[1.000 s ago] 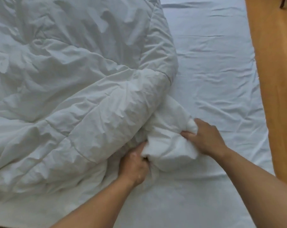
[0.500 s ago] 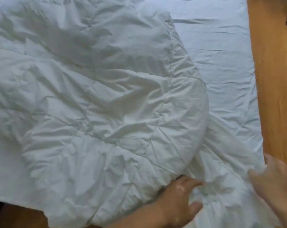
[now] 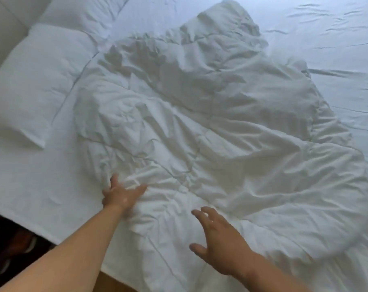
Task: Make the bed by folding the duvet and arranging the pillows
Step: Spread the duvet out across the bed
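In the head view the duvet (image 3: 210, 133) is lying crumpled across the middle of the bed (image 3: 27, 186). It is spreading ahead of both hands and off to your right, its longer run heading away from you. Your left hand (image 3: 122, 194) is resting on its near left edge, fingers spread wide and gripping nothing, though blur is hiding the fingertips. Your right hand (image 3: 219, 245) is hanging over the near edge, fingers splayed, loosely bent and holding nothing; I cannot tell whether it is touching. I am judging the right hand nearer the bulk. The duvet is looking soft, puffy, quilted and deeply creased. The near pillow (image 3: 31, 85) and far pillow (image 3: 79, 15), plump white rectangles, are lying at far left, just beside the duvet
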`<state>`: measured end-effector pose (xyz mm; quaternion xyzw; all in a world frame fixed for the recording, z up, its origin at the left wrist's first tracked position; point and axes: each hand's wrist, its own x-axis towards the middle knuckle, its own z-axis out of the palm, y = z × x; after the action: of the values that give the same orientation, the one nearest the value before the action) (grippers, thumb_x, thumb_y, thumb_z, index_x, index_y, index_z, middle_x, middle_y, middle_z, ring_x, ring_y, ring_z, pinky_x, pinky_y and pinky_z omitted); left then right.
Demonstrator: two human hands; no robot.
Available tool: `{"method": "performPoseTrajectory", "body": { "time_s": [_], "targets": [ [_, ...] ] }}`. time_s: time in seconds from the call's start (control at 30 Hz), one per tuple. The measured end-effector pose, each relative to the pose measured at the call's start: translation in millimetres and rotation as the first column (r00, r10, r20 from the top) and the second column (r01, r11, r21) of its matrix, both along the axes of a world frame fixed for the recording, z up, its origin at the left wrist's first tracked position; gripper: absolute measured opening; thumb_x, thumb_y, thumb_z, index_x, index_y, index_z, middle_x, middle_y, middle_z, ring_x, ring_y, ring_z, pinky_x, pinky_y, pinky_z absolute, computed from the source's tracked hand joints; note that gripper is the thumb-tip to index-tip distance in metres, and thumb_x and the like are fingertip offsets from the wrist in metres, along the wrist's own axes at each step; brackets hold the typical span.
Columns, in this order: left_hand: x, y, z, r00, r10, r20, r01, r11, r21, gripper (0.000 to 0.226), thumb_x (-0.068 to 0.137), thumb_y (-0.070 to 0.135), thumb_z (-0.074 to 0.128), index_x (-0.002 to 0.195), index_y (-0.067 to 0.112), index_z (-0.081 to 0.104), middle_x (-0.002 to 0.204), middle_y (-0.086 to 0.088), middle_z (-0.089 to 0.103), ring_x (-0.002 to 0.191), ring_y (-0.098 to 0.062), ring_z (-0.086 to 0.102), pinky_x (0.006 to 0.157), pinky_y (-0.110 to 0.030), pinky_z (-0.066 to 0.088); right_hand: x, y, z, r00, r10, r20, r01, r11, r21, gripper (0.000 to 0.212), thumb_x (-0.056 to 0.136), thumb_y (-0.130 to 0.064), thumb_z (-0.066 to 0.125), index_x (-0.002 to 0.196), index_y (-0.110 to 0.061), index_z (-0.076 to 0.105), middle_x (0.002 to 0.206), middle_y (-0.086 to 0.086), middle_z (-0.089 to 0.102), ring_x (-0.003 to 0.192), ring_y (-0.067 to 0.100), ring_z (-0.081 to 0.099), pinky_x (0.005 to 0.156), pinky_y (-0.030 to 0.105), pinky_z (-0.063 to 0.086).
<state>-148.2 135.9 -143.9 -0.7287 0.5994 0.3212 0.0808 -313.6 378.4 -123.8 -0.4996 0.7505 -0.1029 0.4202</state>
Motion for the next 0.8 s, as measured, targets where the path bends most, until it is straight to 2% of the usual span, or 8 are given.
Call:
{"method": "performPoseTrajectory", "body": {
  "time_s": [0.07,0.17,0.33,0.4,0.47,0.57,0.67,0.8],
  "targets": [
    [8,11,-23,0.987,-0.015,-0.157,0.033,0.993,0.115,0.092,0.077,0.044,0.081,0.152,0.031,0.029,0.140,-0.014,0.053,0.122,-0.035,0.056,0.105,-0.044,0.047,20,-21,-13,0.985,-0.128,0.113,0.127,0.992,0.011,0.091,0.084,-0.063,0.063,0.156,-0.038,0.014,0.159,-0.019,0.019,0.144,0.006,0.029,0.112,0.021,0.031],
    [-11,51,-38,0.921,-0.198,-0.335,0.206,0.978,-0.010,0.063,0.085,0.037,0.067,0.144,0.038,0.043,0.133,-0.006,0.059,0.117,-0.025,0.058,0.102,-0.038,0.050,48,-60,-26,0.897,-0.307,0.317,0.314,0.949,0.032,0.121,0.062,-0.068,0.080,0.157,-0.038,0.011,0.147,-0.027,0.029,0.138,-0.004,0.034,0.111,0.017,0.032],
    [6,44,-8,0.694,-0.266,-0.668,0.447,0.887,0.111,0.058,0.083,0.050,0.066,0.139,0.042,0.054,0.129,0.015,0.064,0.117,-0.004,0.060,0.103,-0.023,0.048,41,-61,-43,0.882,-0.396,0.255,0.417,0.908,-0.033,0.052,0.078,-0.031,0.080,0.121,-0.051,0.059,0.110,-0.033,0.068,0.108,-0.006,0.064,0.082,0.005,0.045],
    [35,14,-17,0.779,-0.197,-0.596,0.277,0.960,0.045,0.029,0.088,0.039,0.071,0.116,0.034,0.066,0.104,0.011,0.070,0.101,-0.011,0.066,0.089,-0.021,0.051,15,-50,-27,0.892,-0.371,0.258,0.386,0.923,-0.005,0.049,0.082,-0.010,0.078,0.111,-0.050,0.072,0.112,-0.030,0.071,0.113,-0.006,0.063,0.089,0.012,0.048],
    [59,-21,-37,0.874,0.107,-0.473,-0.097,0.994,0.046,0.037,0.084,0.041,0.075,0.112,0.024,0.058,0.104,0.005,0.065,0.099,-0.022,0.065,0.091,-0.031,0.052,-20,-32,-2,0.841,-0.461,0.284,0.456,0.886,0.089,0.048,0.083,0.001,0.074,0.099,-0.044,0.079,0.104,-0.022,0.076,0.104,-0.011,0.065,0.082,0.009,0.049],
    [69,-59,-55,0.615,0.558,-0.557,-0.401,0.830,0.388,0.082,0.081,0.047,0.078,0.146,0.029,0.033,0.131,-0.004,0.054,0.113,-0.029,0.059,0.102,-0.048,0.051,-64,-16,7,0.745,-0.650,0.148,0.647,0.759,0.072,0.016,0.082,-0.019,0.081,0.078,-0.035,0.083,0.083,-0.010,0.079,0.086,0.020,0.073,0.068,0.011,0.053],
    [42,-84,-67,0.251,0.688,-0.681,-0.366,0.719,0.591,0.066,0.088,0.023,0.076,0.145,0.019,0.044,0.131,-0.008,0.065,0.117,-0.032,0.064,0.097,-0.050,0.055,-79,-7,-18,0.723,-0.677,-0.138,0.691,0.706,0.154,0.016,0.091,-0.005,0.069,0.076,-0.012,0.073,0.057,-0.002,0.069,0.070,0.037,0.061,0.064,0.039,0.053],
    [-1,-103,-68,0.203,0.668,-0.716,-0.463,0.710,0.531,0.058,0.073,0.013,0.087,0.127,0.016,0.065,0.121,-0.009,0.073,0.106,-0.031,0.072,0.088,-0.053,0.059,-75,-43,-29,0.771,-0.502,-0.392,0.592,0.792,0.150,0.047,0.077,-0.009,0.070,0.116,-0.035,0.064,0.122,0.009,0.070,0.109,0.036,0.063,0.092,0.046,0.050]
  ]
}}
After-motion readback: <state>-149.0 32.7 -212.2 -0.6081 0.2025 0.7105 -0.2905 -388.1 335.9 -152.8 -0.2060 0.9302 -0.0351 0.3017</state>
